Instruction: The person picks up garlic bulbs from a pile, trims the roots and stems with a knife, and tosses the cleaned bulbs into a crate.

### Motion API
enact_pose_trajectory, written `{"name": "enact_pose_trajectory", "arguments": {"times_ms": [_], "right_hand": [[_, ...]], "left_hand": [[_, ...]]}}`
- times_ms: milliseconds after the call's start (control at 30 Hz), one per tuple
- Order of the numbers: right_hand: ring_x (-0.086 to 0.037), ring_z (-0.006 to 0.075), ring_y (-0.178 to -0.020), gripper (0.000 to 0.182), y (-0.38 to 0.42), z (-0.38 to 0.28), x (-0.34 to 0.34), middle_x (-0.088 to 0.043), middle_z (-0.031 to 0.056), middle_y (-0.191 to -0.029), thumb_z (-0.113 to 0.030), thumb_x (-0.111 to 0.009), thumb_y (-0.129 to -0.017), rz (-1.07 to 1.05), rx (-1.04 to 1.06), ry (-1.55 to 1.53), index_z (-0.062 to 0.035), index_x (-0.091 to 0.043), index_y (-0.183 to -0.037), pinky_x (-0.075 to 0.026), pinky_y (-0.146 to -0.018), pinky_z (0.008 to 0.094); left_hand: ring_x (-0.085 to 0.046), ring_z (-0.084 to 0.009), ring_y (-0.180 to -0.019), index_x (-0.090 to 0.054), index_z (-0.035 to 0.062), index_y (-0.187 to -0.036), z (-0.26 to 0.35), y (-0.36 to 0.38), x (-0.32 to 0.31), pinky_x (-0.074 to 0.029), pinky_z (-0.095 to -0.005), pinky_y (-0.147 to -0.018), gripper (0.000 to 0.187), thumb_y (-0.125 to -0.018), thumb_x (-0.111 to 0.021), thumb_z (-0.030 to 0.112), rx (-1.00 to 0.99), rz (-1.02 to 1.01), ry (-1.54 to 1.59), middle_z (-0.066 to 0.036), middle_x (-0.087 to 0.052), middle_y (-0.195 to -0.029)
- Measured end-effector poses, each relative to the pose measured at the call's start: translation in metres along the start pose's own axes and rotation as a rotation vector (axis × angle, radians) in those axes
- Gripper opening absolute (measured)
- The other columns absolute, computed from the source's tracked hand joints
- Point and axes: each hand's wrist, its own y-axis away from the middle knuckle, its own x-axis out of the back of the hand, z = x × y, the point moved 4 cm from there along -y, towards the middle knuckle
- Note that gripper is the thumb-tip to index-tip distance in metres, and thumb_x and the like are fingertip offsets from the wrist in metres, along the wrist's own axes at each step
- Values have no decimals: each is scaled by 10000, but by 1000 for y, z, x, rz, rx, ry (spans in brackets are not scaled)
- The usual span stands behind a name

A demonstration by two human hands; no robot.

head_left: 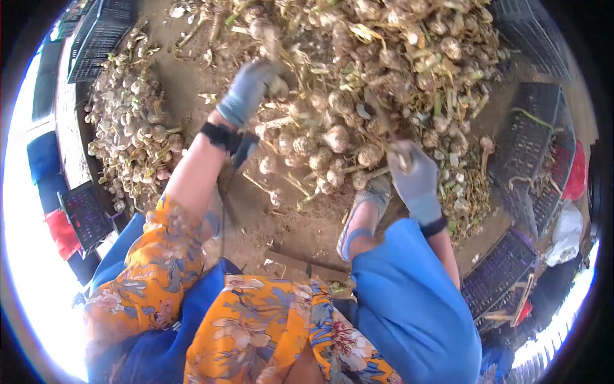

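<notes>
My left hand point(252, 86), in a grey-blue glove and blurred by motion, reaches over the near side of a big garlic pile point(384, 70). Its fingers are closed on a garlic bulb point(277, 88). Gloved likewise, my right hand point(417, 176) is closed at the pile's near right edge. It grips what looks like a knife point(401, 153), with a pale handle and a thin, smeared blade pointing up and left. Several dirty garlic bulbs point(336, 139) with dry stems lie between my hands.
A second garlic heap point(131, 121) lies at left. Black plastic crates stand at upper left point(102, 38), upper right point(527, 32), right point(518, 137) and lower right point(499, 272). My sandalled foot point(364, 217) rests beside the pile. A wooden piece point(304, 264) lies on the ground before me.
</notes>
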Motion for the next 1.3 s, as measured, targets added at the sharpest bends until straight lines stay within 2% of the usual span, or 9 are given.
{"name": "enact_pose_trajectory", "arguments": {"times_ms": [67, 367, 533, 700, 867, 933, 1000, 1100, 1300], "right_hand": [[-649, 356, -768, 191, -9, -19, -10, -659, 151, -797, -225, -664, -827, -54, 52, 144, -103, -641, -973, -521, -672, 398], [-665, 347, -799, 247, -15, 59, -7, -677, 171, -843, -231, -633, -849, -118, 14, 357, -81, -624, -1045, -538, -699, 417], [-624, 96, -631, 225, -9, -43, 20, -675, 39, -770, -174, -608, -898, -48, 7, -545, -107, -650, -1109, -518, -595, 253], [-478, 52, -524, 261, -12, -23, 1, -541, -37, -670, -225, -597, -904, -72, -425, -1137, -30, -662, -1066, -390, -479, 213], [-506, 69, -558, 289, 2, -16, -22, -562, -21, -663, -269, -613, -902, -205, -532, -1299, -15, -660, -1032, -413, -498, 220], [-569, 97, -595, 306, -2, 9, -12, -609, 3, -688, -308, -642, -888, -74, -390, -427, -29, -661, -1013, -467, -538, 250], [-571, 96, -589, 116, 6, -9, 8, -622, -3, -712, -156, -669, -884, -1, -354, -396, -81, -674, -971, -445, -532, 250], [-650, 245, -648, 197, 12, -37, 28, -650, 112, -765, -148, -705, -811, 55, 131, -7, -102, -661, -998, -496, -582, 338], [-638, 303, -667, 299, 9, -62, 22, -602, 85, -689, -162, -664, -710, -2, 421, 360, -105, -541, -976, -493, -580, 441]], "left_hand": [[-607, -149, -719, -654, 8, -1064, 52, 20, -42, -500, -275, -669, 219, -947, -562, 168, 414, -100, 318, -80, -670, -797], [-644, -275, -739, -625, -10, -1048, 137, 35, -68, -503, -360, -646, 246, -904, -632, 189, -34, -178, 102, -172, -651, -816], [-643, -264, -711, -634, 2, -1057, 152, 12, -85, -511, -355, -684, 257, -881, -647, 188, -38, -409, -66, -187, -653, -847], [-637, -146, -900, -370, -43, -1365, 167, 15, -78, -537, -267, -814, 651, -825, -720, 55, 32, -263, 565, -74, -645, -1055], [-634, -132, -910, -414, -45, -1336, 163, 28, -90, -524, -254, -836, 571, -841, -689, 28, 258, -286, 997, -77, -642, -1051], [-637, -125, -903, -489, -37, -1271, 162, 29, -84, -522, -256, -835, 506, -817, -705, 21, 252, -279, 957, -69, -645, -1054], [-628, -128, -944, -549, -30, -1184, 157, 29, -77, -507, -270, -875, 452, -780, -740, 45, 317, -268, 718, -63, -645, -1038], [-651, -97, -789, -530, 12, -1175, 165, 20, -65, -536, -233, -696, 516, -751, -804, 119, -202, -93, 212, -83, -699, -905], [-646, -94, -885, -446, 12, -1243, 148, 31, -77, -552, -227, -727, 642, -728, -825, 65, 36, -286, 487, -67, -681, -964]]}}
